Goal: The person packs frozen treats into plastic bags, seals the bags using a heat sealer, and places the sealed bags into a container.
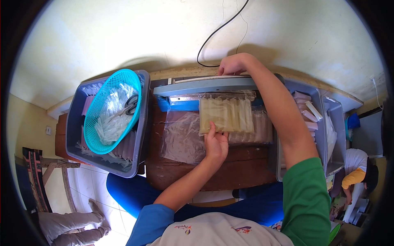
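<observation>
My left hand [216,144] grips the lower edge of a clear plastic pack [227,115] filled with a row of pale yellow sticks, thumb on top. The pack's upper end lies at the jaw of a blue and grey bag sealer [205,85], whose long grey arm is raised above it. My right hand [232,64] is closed at the back of the sealer's arm, its fingertips partly hidden behind it. Below the sealer, more clear packs [184,137] with brownish contents lie on the brown wooden table [180,176], some under the held pack.
A grey tub [141,151] at left holds packs and a turquoise basket [88,135] with plastic bags and scissors [130,105]. Grey tubs [336,160] with wrapped sticks stand at right. A black cable [213,30] hangs on the wall. Other people are at both sides.
</observation>
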Tool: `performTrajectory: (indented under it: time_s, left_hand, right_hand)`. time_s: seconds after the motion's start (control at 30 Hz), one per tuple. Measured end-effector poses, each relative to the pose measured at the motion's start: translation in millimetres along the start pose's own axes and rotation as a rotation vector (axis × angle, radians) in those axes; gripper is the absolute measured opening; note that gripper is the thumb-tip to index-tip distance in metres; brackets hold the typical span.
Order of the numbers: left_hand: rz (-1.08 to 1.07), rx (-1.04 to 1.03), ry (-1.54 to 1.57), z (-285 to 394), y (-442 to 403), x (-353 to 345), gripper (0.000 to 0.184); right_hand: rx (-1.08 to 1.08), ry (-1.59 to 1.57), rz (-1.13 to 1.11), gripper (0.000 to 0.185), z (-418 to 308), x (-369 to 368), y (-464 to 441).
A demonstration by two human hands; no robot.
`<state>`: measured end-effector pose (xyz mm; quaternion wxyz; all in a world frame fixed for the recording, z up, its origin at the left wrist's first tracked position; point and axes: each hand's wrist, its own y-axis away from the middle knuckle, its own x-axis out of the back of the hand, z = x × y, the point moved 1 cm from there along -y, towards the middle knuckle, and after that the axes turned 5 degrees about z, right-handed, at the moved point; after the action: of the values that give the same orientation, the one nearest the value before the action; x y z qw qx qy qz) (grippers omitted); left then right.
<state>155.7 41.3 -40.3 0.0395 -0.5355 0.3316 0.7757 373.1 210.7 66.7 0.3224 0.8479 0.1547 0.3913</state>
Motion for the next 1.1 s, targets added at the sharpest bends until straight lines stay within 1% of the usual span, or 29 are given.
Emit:
performTrajectory:
  time_s: [0.03,0.2,0.23,0.3,0.43,0.5,0.53,0.6,0.73,0.8,0.83,0.93,0.97,1.03,1.07,1.1]
  left_hand:
    - [-0.003,0.004,-0.002,0.2,-0.1,1.0,0.035]
    - [0.000,0.001,-0.014,-1.0,-1.4,2.5,0.035]
    - [0.011,-0.008,-0.014,-0.8,0.4,-0.1,0.035]
    - [0.025,-0.018,-0.015,0.4,2.0,-2.2,0.034]
    - [0.010,-0.014,-0.036,-0.3,2.1,-1.9,0.034]
    - [0.006,-0.018,-0.059,-1.0,1.5,-0.9,0.035]
    - [0.011,-0.006,-0.036,-0.5,0.6,1.2,0.035]
    - [0.014,0.010,-0.013,-0.4,0.8,1.5,0.035]
    - [0.002,-0.021,-0.076,-1.6,1.9,-1.7,0.036]
    - [-0.003,-0.025,-0.079,-1.7,0.3,0.1,0.037]
    - [0.001,-0.007,-0.046,-1.1,-0.5,2.4,0.036]
    - [0.021,0.009,-0.023,0.2,-0.8,3.7,0.036]
    - [0.037,0.008,-0.029,-0.2,-0.7,3.6,0.037]
    - [0.024,0.019,-0.019,-1.2,-1.4,6.0,0.037]
    - [0.010,0.024,-0.007,-0.9,-2.3,6.2,0.037]
    - [0.004,0.018,-0.004,-0.6,-2.6,5.8,0.037]
  right_hand:
    - [-0.003,-0.002,0.000,0.028,2.5,0.3,2.8]
    - [-0.052,0.272,-0.025,0.034,0.5,0.3,16.6]
    - [-0.052,0.272,-0.023,0.034,2.1,0.8,14.1]
    - [-0.022,0.379,0.047,0.034,3.6,0.1,9.5]
    - [-0.030,0.348,0.058,0.034,7.6,1.0,18.6]
    - [-0.111,0.347,0.009,0.034,11.5,7.9,30.4]
    - [-0.114,0.346,0.009,0.034,12.8,10.3,33.2]
    - [-0.197,0.401,-0.055,0.035,16.3,15.4,38.4]
    - [-0.259,0.344,-0.078,0.035,21.5,15.5,34.6]
    - [-0.303,0.442,-0.026,0.036,27.0,15.3,25.9]
    - [-0.355,0.431,-0.075,0.038,30.0,15.8,20.2]
    - [-0.313,0.428,-0.121,0.038,32.6,16.8,25.9]
    - [-0.314,0.427,-0.119,0.038,35.2,18.1,22.9]
    - [-0.348,0.548,-0.062,0.037,43.9,19.3,12.8]
    - [-0.346,0.551,-0.058,0.037,48.4,19.1,9.7]
    - [-0.340,0.573,0.004,0.037,48.6,17.6,11.0]
